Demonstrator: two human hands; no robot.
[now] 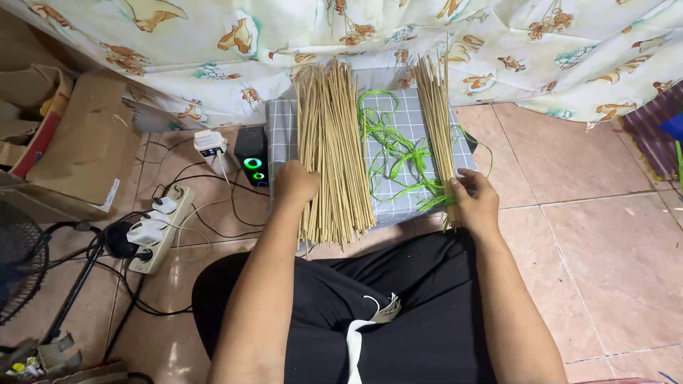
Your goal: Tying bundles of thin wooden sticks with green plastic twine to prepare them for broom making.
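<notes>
- Nearest, the person's lap in black shorts w/ a white drawstring point(370, 320); both forearms reach fwd over it.
- The left hand point(295, 183) rests on the near-left edge of the big stick pile point(333, 153), fingers curled down onto it; whether it grips any sticks can't be told.
- The right hand point(475, 203) is closed around the near end of the smaller stick bundle point(435, 117), thumb on top.
- Sticks look thin, light, stiff & prob. brittle; loose ones would roll or splay, so taking hold round the whole bunch near its end seems safest.
- Green raffia string point(398, 153) lies in a loose tangle between the two lots, touching the right bundle; soft, limp, likely to snag.
- All this sits on a low grey checked board point(409, 121), flat & smooth.
- Floor point(569, 185) is pinkish tile.
- Left side: power strip point(160, 227) w/ plugs & cables, a small black speaker point(250, 156) lit green, cardboard point(85, 142), part of a fan point(18, 263).
- Farthest, a pale cartoon-print cloth point(498, 50) hangs across the back.
</notes>
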